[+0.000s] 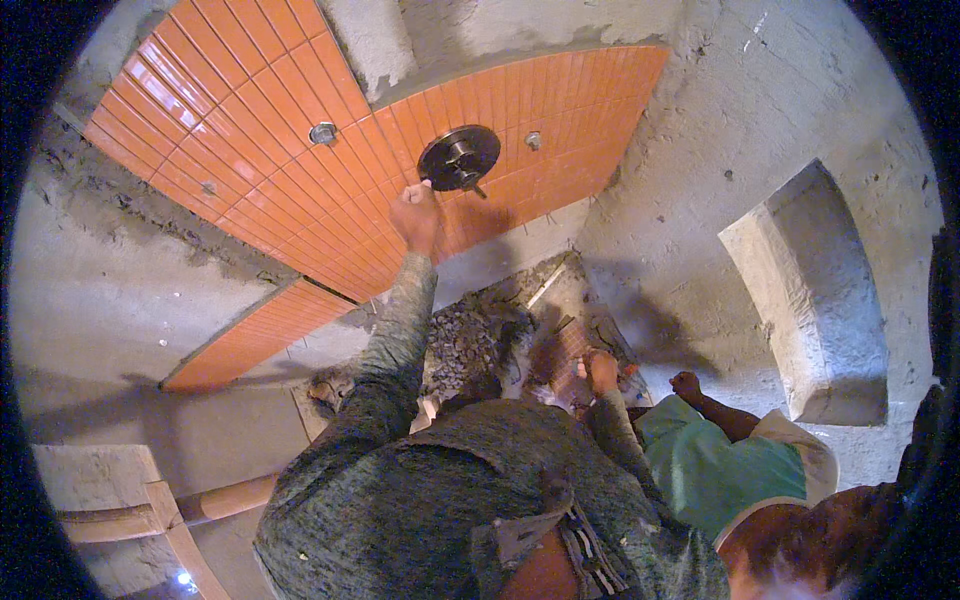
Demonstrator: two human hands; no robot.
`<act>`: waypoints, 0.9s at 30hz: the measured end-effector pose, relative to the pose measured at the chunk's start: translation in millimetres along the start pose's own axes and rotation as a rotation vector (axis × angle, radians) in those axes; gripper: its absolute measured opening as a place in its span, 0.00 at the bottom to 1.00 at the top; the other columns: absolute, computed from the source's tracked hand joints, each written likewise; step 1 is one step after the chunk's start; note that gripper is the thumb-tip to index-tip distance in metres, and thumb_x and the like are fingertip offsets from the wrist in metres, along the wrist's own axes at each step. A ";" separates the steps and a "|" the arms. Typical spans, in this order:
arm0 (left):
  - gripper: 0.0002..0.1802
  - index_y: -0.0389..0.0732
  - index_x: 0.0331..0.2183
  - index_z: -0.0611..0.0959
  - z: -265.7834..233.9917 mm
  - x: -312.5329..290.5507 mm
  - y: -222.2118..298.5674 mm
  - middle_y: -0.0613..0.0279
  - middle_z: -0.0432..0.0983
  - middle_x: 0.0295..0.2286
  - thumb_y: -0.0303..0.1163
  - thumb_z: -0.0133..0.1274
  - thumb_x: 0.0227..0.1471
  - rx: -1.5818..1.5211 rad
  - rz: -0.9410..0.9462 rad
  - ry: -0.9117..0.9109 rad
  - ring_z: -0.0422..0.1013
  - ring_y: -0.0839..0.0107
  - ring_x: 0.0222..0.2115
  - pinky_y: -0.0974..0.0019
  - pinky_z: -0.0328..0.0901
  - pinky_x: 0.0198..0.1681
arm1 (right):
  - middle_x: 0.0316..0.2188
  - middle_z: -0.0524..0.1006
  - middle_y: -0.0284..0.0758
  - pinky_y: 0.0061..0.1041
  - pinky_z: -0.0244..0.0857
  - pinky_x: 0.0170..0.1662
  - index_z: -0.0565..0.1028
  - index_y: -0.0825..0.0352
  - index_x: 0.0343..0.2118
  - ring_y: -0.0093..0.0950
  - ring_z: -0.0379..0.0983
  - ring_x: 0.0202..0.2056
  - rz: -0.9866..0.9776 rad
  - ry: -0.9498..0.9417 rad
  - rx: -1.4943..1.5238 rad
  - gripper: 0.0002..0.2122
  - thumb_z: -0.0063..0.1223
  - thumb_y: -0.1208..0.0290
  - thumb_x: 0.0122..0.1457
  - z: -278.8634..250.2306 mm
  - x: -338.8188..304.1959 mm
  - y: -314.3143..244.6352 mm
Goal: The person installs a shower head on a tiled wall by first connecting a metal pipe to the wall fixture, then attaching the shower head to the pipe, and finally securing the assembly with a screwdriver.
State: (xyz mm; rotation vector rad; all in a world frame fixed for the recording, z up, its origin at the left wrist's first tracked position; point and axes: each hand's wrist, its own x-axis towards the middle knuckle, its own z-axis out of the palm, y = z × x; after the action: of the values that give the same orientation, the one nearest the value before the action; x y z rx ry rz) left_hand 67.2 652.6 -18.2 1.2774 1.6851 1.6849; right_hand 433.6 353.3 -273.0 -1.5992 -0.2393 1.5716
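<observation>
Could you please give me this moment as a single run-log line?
left hand: raised, touching dark round wall fitting | right hand: low, closed, contents unclear | wall: orange tiles | nearby: another person's hand

Warm, dim light; the orange tiled wall shows soft glare streaks at its upper left. My arm's shadow falls below those tiles. Fisheye bending curves tile rows, and black vignette rings everything.

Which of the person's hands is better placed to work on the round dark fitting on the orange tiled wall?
Left. The left hand is raised and touches the round dark fitting at its lower edge. The right hand is low, well away from it.
</observation>
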 end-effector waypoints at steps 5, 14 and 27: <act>0.16 0.39 0.23 0.83 35.8 -12.4 -70.2 0.68 0.77 0.21 0.41 0.64 0.54 -0.158 0.016 -0.162 0.71 0.77 0.22 0.66 0.63 0.25 | 0.27 0.79 0.38 0.30 0.67 0.22 0.76 0.64 0.40 0.29 0.73 0.20 0.005 0.021 0.010 0.11 0.48 0.62 0.66 -27.8 -3.1 15.1; 0.19 0.39 0.24 0.83 78.3 -29.6 12.5 0.67 0.77 0.22 0.44 0.64 0.54 -0.302 -0.138 -0.145 0.70 0.74 0.22 0.65 0.65 0.27 | 0.27 0.78 0.38 0.32 0.66 0.20 0.76 0.63 0.40 0.31 0.72 0.19 -0.041 0.093 0.076 0.10 0.46 0.63 0.66 -61.1 0.9 46.9; 0.25 0.46 0.30 0.77 55.0 -23.6 -0.9 0.75 0.63 0.18 0.60 0.58 0.55 -0.672 -0.520 -0.249 0.59 0.78 0.18 0.67 0.57 0.23 | 0.23 0.77 0.35 0.25 0.67 0.19 0.78 0.64 0.34 0.26 0.73 0.19 -0.278 0.131 0.068 0.08 0.54 0.65 0.63 -85.0 7.1 55.5</act>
State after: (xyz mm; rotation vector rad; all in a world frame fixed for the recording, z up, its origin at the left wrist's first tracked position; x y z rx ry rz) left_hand 123.7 662.9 -35.3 0.6238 1.0360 1.4943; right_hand 487.3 287.5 -329.0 -1.5363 -0.3186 1.2466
